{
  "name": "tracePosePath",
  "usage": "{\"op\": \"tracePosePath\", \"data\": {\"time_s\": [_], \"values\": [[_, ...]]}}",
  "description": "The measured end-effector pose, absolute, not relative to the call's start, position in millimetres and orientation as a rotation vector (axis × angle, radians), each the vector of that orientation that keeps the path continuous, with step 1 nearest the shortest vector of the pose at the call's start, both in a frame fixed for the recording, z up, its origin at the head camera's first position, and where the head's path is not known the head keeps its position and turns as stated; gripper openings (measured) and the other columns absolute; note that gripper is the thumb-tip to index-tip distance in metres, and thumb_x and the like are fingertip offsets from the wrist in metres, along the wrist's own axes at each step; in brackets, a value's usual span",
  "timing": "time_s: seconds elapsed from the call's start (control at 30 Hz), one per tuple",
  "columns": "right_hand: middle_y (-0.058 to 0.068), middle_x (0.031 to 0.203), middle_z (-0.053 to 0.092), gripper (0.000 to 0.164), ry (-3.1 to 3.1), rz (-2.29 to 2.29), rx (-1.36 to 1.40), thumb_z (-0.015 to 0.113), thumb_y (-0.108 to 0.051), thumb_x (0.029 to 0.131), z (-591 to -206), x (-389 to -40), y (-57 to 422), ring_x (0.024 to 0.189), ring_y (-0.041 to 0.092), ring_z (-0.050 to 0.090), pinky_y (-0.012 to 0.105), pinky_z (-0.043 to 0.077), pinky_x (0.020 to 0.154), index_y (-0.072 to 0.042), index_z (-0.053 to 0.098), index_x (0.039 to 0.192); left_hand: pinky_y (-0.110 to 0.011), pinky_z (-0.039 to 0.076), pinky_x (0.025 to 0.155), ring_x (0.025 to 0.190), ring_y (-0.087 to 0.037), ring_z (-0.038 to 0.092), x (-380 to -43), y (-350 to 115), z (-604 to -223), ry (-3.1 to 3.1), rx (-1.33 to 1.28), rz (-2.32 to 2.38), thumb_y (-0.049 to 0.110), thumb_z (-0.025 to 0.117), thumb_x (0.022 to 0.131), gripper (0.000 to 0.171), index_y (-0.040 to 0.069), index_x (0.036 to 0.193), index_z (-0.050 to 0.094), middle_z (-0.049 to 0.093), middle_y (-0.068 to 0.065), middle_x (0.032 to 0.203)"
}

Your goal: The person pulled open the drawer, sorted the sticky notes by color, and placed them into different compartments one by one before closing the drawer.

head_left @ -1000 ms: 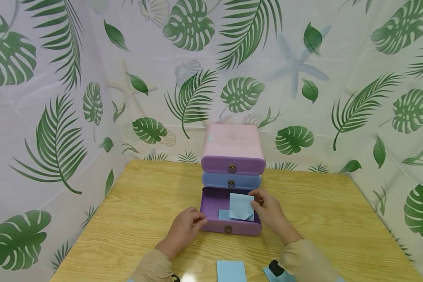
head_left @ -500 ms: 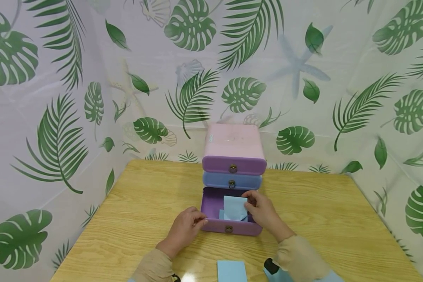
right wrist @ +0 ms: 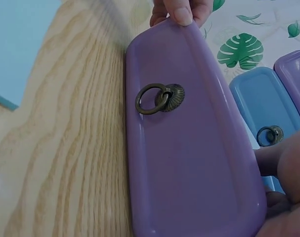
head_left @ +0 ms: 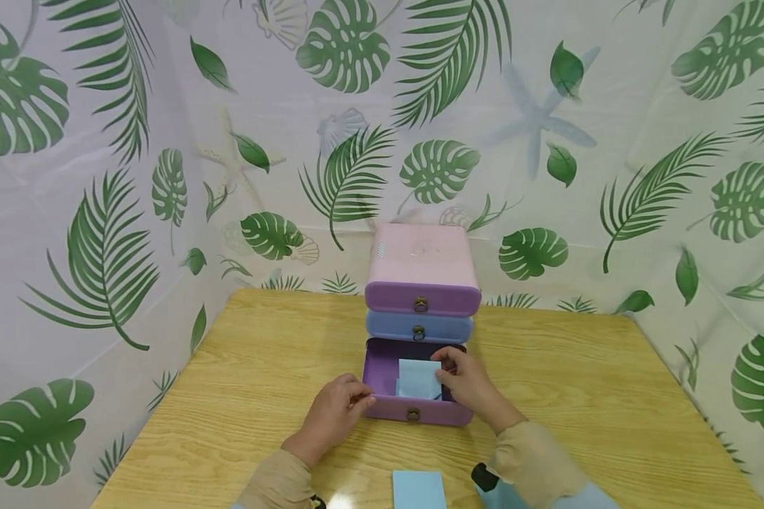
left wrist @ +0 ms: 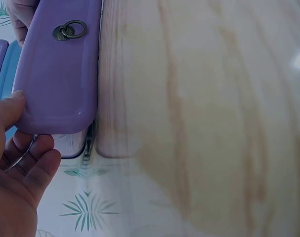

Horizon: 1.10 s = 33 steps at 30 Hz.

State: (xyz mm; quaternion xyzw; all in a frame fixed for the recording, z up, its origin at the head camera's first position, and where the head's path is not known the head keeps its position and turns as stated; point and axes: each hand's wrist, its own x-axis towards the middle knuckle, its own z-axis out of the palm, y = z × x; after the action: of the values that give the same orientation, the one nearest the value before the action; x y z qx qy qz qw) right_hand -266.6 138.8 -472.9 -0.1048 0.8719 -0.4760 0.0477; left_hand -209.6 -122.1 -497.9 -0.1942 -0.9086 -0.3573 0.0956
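Note:
The purple bottom drawer (head_left: 442, 411) of a small chest stands pulled out in the head view. My left hand (head_left: 334, 413) pinches the left corner of its front; in the left wrist view the thumb lies on the rim, with curled fingers beneath. Inside the drawer, my right hand (head_left: 471, 385) pinches the right edge of a light blue sticky note (head_left: 419, 375). Another blue piece shows just behind its left edge. In the right wrist view the drawer front (right wrist: 189, 148) hides the note and part of my right hand (right wrist: 288, 173).
Above the drawer are a blue drawer (head_left: 391, 325), a purple drawer (head_left: 391, 298) and the chest's pink top (head_left: 423, 251). A blue pad (head_left: 418, 489) lies on the wooden table (head_left: 280, 346) near its front edge. More blue paper (head_left: 503, 498) is partly under the right sleeve.
My right hand has moved left and down into the drawer with the sticky note, which now sits lower and covers most of the blue piece there. The left hand stays on the corner.

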Motion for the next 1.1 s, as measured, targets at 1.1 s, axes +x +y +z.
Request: {"op": "tracePosePath", "data": {"time_s": [1.1], "values": [[0.001,0.077,0.055,0.017,2.779,-0.953,-0.429,0.064,-0.001,0.090,-474.3,-275.7,129.4,0.065,0.014,0.050,0.031,0.044,0.061,-0.006,0.065,0.106,-0.022,0.047,0.064,0.072,-0.003,0.052,-206.5,-122.9,-496.2,-2.697,-0.579,-1.062,0.022,0.068,0.091,0.008,0.015,0.091,0.072,0.055,0.010,0.083]]}}
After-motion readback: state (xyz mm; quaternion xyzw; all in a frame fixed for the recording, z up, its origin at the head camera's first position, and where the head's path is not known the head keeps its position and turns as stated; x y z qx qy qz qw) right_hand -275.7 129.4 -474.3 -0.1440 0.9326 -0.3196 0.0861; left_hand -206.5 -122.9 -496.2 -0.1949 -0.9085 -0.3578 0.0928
